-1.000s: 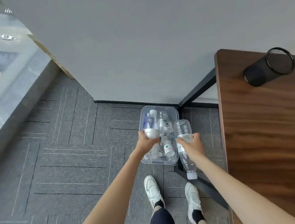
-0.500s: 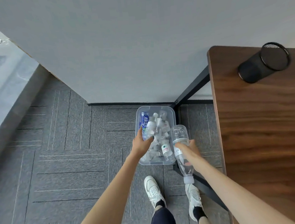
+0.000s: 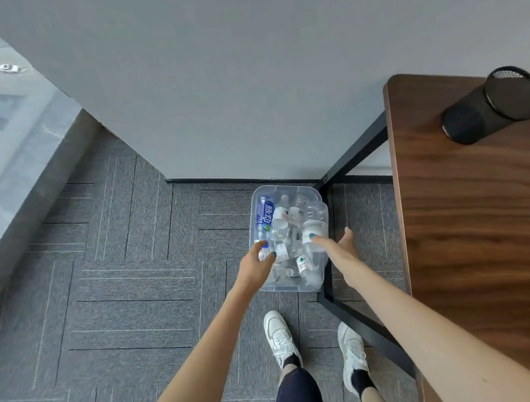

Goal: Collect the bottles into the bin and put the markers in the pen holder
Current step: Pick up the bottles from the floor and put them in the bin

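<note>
A clear plastic bin (image 3: 266,286) stands on the carpet by the wall, filled with several bottles; one has a blue label (image 3: 265,214). A large clear bottle (image 3: 315,220) lies on top along the bin's right side. My right hand (image 3: 338,246) is spread open just behind it, one fingertip still touching it. My left hand (image 3: 258,262) hovers over the bin's near left corner, fingers loosely apart, holding nothing. The black mesh pen holder (image 3: 489,110) stands on the wooden table (image 3: 470,215) at the right. No markers are in view.
The table's black metal leg frame (image 3: 325,243) runs right beside the bin. A grey wall is straight ahead, with a glass window and its ledge (image 3: 10,197) at the left. My white shoes (image 3: 280,337) stand on the grey carpet just behind the bin.
The right hand has laid the large clear bottle on top of the bin and let go. The left hand has dropped its bottle into the bin and opened.
</note>
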Action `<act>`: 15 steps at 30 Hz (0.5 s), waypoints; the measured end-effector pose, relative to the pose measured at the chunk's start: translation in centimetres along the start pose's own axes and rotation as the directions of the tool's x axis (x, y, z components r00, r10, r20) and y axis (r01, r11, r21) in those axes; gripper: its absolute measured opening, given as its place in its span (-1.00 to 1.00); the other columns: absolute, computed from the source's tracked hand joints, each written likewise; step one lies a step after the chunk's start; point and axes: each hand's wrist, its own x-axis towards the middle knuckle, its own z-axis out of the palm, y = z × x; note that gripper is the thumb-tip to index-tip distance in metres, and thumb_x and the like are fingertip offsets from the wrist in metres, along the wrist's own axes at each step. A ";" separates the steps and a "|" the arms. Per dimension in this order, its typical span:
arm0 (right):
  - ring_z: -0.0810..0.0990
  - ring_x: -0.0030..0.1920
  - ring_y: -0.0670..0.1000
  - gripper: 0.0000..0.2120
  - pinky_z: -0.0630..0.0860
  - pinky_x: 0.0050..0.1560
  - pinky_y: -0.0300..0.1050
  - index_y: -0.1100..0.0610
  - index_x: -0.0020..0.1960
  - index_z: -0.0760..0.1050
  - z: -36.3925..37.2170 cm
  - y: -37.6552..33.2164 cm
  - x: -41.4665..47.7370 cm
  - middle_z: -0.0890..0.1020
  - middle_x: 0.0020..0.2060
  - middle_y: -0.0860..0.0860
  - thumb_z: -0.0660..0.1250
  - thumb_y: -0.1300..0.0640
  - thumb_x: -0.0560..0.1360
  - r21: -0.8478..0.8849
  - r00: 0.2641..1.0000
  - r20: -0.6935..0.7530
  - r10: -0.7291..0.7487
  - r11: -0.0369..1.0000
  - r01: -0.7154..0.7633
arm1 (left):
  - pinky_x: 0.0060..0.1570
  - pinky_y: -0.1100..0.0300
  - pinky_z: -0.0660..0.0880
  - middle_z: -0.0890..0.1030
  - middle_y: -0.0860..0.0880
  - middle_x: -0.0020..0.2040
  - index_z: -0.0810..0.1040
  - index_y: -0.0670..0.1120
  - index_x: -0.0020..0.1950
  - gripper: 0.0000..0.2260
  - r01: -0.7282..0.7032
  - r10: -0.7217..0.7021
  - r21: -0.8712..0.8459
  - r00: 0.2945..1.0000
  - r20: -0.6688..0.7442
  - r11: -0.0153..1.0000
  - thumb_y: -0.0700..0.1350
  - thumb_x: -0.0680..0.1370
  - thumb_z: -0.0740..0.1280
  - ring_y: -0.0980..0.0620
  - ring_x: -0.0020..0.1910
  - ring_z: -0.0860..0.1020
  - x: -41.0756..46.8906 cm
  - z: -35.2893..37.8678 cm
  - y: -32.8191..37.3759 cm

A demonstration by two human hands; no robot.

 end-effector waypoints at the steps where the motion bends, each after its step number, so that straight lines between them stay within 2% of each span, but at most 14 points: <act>1: 0.14 0.54 0.15 -0.03 0.18 0.46 0.18 0.04 0.59 -0.15 -0.1 0.1 -0.1 0.04 0.58 0.06 0.44 -0.07 0.45 -0.009 1.000 0.009 -0.014 1.000 0.014 | 0.16 0.17 0.32 0.43 -0.11 0.41 0.31 -0.05 0.46 -0.59 -0.002 0.002 -0.004 1.000 -0.001 1.000 -0.07 0.61 0.24 -0.06 0.31 0.45 -0.1 0.0 0.0; 4: 0.14 0.54 0.14 -0.11 0.19 0.46 0.18 0.03 0.59 -0.09 -0.1 1.1 -0.6 0.05 0.58 0.04 0.42 -0.02 0.48 -0.059 0.998 0.017 -0.054 0.997 0.055 | 0.29 0.09 0.32 0.40 -0.10 0.44 0.33 -0.06 0.45 -0.59 -0.002 0.002 0.009 1.000 0.008 1.000 -0.07 0.61 0.24 -0.09 0.38 0.40 -0.4 0.2 0.0; 6: 0.24 0.49 0.12 -0.22 0.25 0.40 0.08 0.06 0.56 0.02 -0.1 1.6 -1.2 0.17 0.54 0.03 0.39 0.04 0.50 -0.086 0.995 0.024 -0.096 0.991 0.097 | 0.29 0.08 0.33 0.42 -0.10 0.42 0.35 -0.07 0.44 -0.60 -0.001 0.001 0.019 1.000 0.006 1.000 -0.06 0.61 0.25 -0.09 0.37 0.42 -0.6 0.3 0.1; 9: 0.43 0.26 0.07 -0.44 0.33 0.18 -0.08 0.14 0.46 0.24 -0.1 1.7 -1.8 0.39 0.39 0.08 0.36 0.14 0.52 -0.135 0.987 0.030 -0.157 0.978 0.160 | 0.29 0.06 0.37 0.48 -0.09 0.38 0.42 -0.08 0.40 -0.64 0.000 0.000 0.018 1.000 -0.013 1.000 -0.08 0.60 0.26 -0.08 0.32 0.47 -0.8 0.5 0.0; 11: 0.46 0.12 0.02 -0.56 0.38 0.13 -0.08 0.17 0.38 0.34 0.0 1.6 -2.4 0.48 0.29 0.08 0.34 0.16 0.53 -0.181 0.981 0.051 -0.187 0.964 0.194 | 0.28 0.03 0.42 0.53 -0.10 0.33 0.47 -0.10 0.35 -0.67 0.005 -0.005 -0.005 1.000 -0.024 1.000 -0.10 0.59 0.27 -0.08 0.27 0.51 -1.2 0.7 -0.1; 15: 0.50 0.22 0.04 -0.64 0.40 0.19 -0.08 0.16 0.31 0.43 0.0 1.5 -3.4 0.52 0.27 0.04 0.33 0.17 0.54 -0.214 0.974 0.085 -0.212 0.950 0.226 | 0.09 0.19 0.43 0.60 -0.10 0.21 0.53 -0.14 0.29 -0.72 -0.007 0.004 -0.055 0.998 -0.061 0.998 -0.17 0.59 0.25 -0.04 0.16 0.56 -2.7 0.5 0.5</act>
